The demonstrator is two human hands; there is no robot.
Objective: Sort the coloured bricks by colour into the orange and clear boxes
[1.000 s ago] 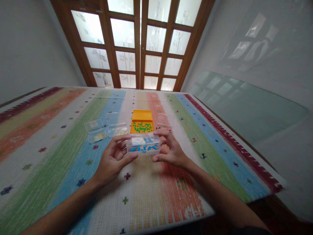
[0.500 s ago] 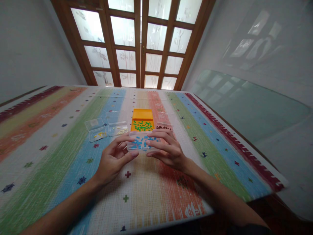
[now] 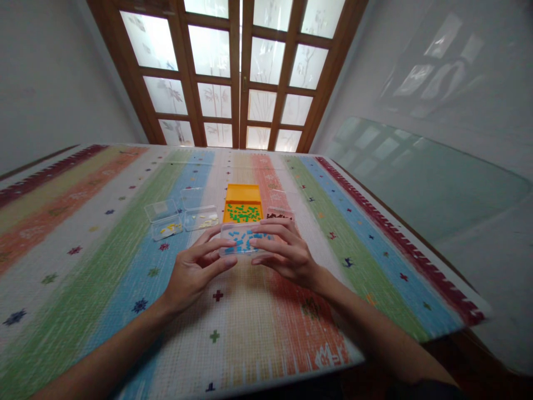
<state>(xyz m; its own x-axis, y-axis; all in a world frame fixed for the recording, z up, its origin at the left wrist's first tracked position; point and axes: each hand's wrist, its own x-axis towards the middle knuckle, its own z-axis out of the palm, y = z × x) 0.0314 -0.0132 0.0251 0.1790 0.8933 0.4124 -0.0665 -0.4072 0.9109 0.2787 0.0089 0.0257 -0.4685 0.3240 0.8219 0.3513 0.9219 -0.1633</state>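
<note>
A clear plastic box (image 3: 241, 240) with small blue pieces in it is held between both hands near the middle of the table. My left hand (image 3: 195, 268) grips its left end, thumb at the near edge and fingers over the side. On the right end, my right hand (image 3: 287, 253) has its fingers spread across the top and its thumb below. Just beyond the box stands an open orange box (image 3: 243, 193) holding green pieces. Right of that, partly hidden by my right hand, is a clear box with dark brown pieces (image 3: 280, 214).
Two open clear boxes stand to the left, one with yellow pieces (image 3: 170, 229) and one with cream pieces (image 3: 206, 221). A striped, patterned cloth (image 3: 125, 266) covers the table. Wooden doors with glass panes (image 3: 212, 50) rise behind it, with walls at both sides.
The fingers of my left hand have shifted, one now reaching further over the front of the clear box. The box has tilted slightly, and my right hand is nearly unmoved.
</note>
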